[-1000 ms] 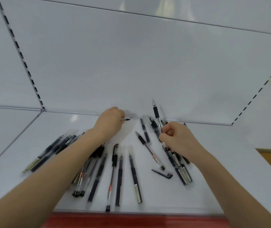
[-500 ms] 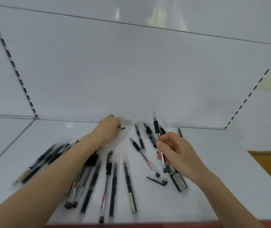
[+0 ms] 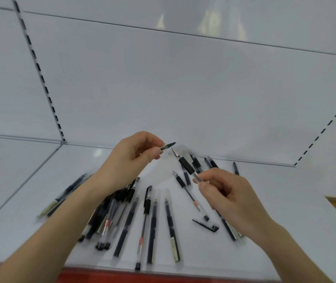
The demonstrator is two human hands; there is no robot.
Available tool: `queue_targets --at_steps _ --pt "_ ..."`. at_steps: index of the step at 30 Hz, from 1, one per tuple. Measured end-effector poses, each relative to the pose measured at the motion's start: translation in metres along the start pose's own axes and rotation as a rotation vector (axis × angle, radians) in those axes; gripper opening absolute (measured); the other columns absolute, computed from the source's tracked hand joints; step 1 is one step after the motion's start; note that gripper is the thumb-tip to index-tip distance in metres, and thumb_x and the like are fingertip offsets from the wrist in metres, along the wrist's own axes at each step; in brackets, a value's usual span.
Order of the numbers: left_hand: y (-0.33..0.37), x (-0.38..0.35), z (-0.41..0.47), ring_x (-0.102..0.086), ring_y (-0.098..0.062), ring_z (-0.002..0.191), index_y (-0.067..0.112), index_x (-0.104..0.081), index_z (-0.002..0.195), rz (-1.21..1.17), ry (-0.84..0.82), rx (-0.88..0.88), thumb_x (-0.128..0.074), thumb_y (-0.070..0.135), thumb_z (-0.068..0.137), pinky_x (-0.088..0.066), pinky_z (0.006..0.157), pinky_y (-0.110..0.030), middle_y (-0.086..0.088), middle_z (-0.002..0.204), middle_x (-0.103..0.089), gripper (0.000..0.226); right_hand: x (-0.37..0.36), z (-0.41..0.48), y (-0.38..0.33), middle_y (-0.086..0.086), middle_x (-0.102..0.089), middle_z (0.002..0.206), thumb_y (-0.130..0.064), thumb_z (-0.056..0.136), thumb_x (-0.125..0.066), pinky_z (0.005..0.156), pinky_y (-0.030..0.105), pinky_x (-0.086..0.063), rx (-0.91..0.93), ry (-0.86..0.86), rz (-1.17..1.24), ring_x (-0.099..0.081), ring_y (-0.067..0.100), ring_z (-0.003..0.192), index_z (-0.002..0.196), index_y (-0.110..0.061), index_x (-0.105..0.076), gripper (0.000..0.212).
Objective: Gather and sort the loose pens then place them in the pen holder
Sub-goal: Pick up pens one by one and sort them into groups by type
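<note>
Head cam, looking down at both hands over a white shelf. Left hand is raised off the surface, thumb and fingers pinching one small black pen cap. Right hand grips one uncapped pen by the clear barrel, with the black grip and metal tip pointing up and left. The tip sits just beside the cap; can't tell if they touch.

Everything else lies flat on the shelf:
- one more uncapped pen just left of the right hand, with one loose cap near its lower end
- four separate pens in the middle, fanned out side by side
- a tangled pile half under the left forearm, too blurry and overlapped to count
- a few at the far left, at least two
- several more at the back behind the held pen, plus one lone pen off to the right
- a couple poking out under the right hand

A red strip runs along the front edge.
</note>
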State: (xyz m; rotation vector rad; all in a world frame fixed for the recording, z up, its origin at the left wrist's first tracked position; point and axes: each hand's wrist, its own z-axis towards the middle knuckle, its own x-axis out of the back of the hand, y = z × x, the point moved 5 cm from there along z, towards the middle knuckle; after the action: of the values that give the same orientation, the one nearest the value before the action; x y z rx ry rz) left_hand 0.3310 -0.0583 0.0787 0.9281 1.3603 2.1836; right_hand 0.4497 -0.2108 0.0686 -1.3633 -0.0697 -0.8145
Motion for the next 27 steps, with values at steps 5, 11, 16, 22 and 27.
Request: queue_targets --at_steps 5,11,16,22,27 --pt "0.009 0.000 -0.007 -0.061 0.004 0.071 0.022 -0.062 0.088 -0.005 0.002 -0.010 -0.052 0.005 0.090 -0.048 0.073 -0.012 0.007 0.082 -0.065 0.020 -0.001 -0.001 -0.001 -0.010 -0.035 0.040 -0.007 0.085 -0.057 0.047 0.012 -0.033 0.011 -0.011 -0.034 -0.034 0.007 0.044 0.075 -0.014 -0.063 0.014" --pt "0.013 -0.006 -0.007 -0.062 -0.006 0.069 0.016 -0.066 0.089 -0.203 0.033 0.036 -0.061 0.005 0.083 -0.053 0.071 -0.017 -0.005 0.077 -0.066 0.014 -0.005 -0.007 -0.003 -0.002 -0.040 0.046 -0.027 0.077 -0.054 0.049 0.021 -0.035 0.005 -0.086 0.011 -0.038 0.012 0.047 0.078 -0.027 -0.063 0.009" --pt "0.013 -0.021 -0.013 -0.065 -0.006 0.059 0.011 -0.067 0.084 -0.336 0.233 0.064 -0.066 0.002 0.079 -0.052 0.062 -0.015 -0.002 0.069 -0.070 0.010 -0.007 -0.012 -0.003 -0.004 -0.041 0.044 -0.014 0.087 -0.059 0.048 0.021 -0.036 0.025 0.049 0.046 -0.039 0.010 0.045 0.069 -0.017 -0.063 0.019" --pt "0.018 -0.023 -0.018 -0.065 -0.007 0.060 0.009 -0.068 0.084 -0.381 0.288 0.041 -0.067 0.003 0.078 -0.052 0.063 -0.015 0.002 0.068 -0.069 0.009 -0.012 -0.016 -0.006 0.011 -0.047 0.053 -0.032 0.080 -0.055 0.048 0.023 -0.039 0.057 0.104 0.019 -0.041 0.017 0.046 0.074 -0.023 -0.060 0.011" --pt "0.014 -0.019 -0.021 -0.065 -0.009 0.063 0.011 -0.068 0.083 -0.433 0.313 0.061 -0.067 0.004 0.078 -0.055 0.066 -0.018 0.004 0.065 -0.069 0.009 -0.016 -0.012 -0.008 0.006 -0.050 0.050 -0.029 0.083 -0.055 0.049 0.017 -0.039 0.061 0.044 0.030 -0.044 0.007 0.044 0.072 -0.020 -0.059 0.015"
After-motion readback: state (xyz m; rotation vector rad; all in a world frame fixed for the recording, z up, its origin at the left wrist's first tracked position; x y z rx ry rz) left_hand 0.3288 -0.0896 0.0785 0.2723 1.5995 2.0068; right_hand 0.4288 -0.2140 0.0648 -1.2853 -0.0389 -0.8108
